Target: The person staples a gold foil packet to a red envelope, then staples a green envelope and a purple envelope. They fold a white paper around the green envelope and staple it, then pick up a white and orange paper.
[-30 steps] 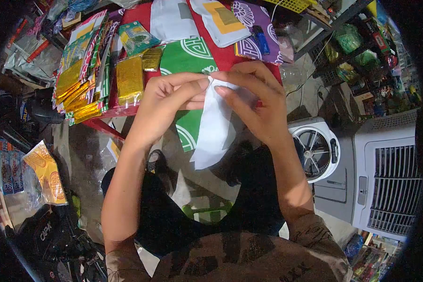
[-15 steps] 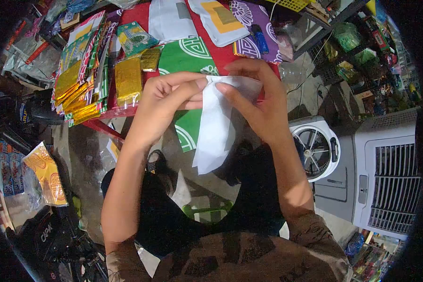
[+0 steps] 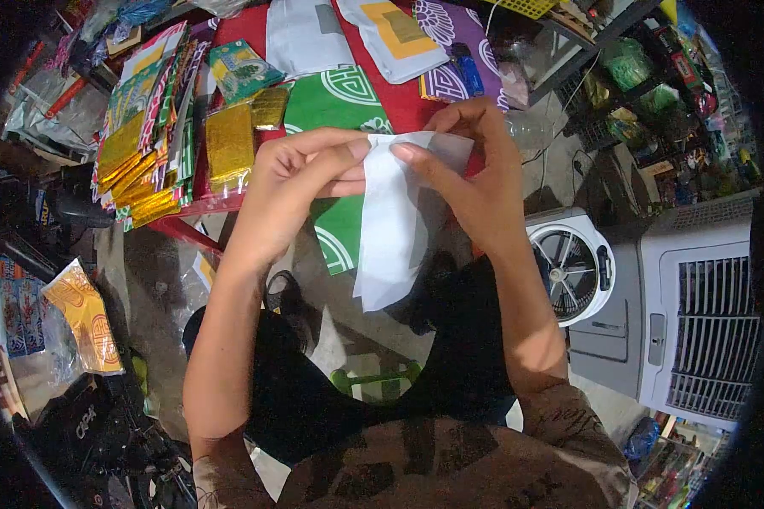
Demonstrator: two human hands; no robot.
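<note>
White thin paper point(image 3: 388, 229) hangs down between my two hands, its top edge near the red table's front. My left hand point(image 3: 310, 174) pinches its upper left corner between thumb and fingers. With the thumb on its front near the top, my right hand point(image 3: 471, 165) holds the paper too; some of those fingers are behind the sheet. A see-through part of the sheet reaches right toward my right palm. Behind the paper lies a green patterned sheet point(image 3: 335, 97), which hangs over the table edge.
On the red table point(image 3: 259, 27) are a stack of colourful packets point(image 3: 148, 110), gold packets point(image 3: 231, 142), white sheets point(image 3: 307, 38) and a purple patterned piece point(image 3: 458, 30). A fan point(image 3: 560, 276) and a grey-white appliance point(image 3: 705, 322) stand at right.
The white paper hangs flatter and straighter, its lower folds smoothed. My right hand's fingers have lifted and shifted slightly; my left hand has hardly moved.
</note>
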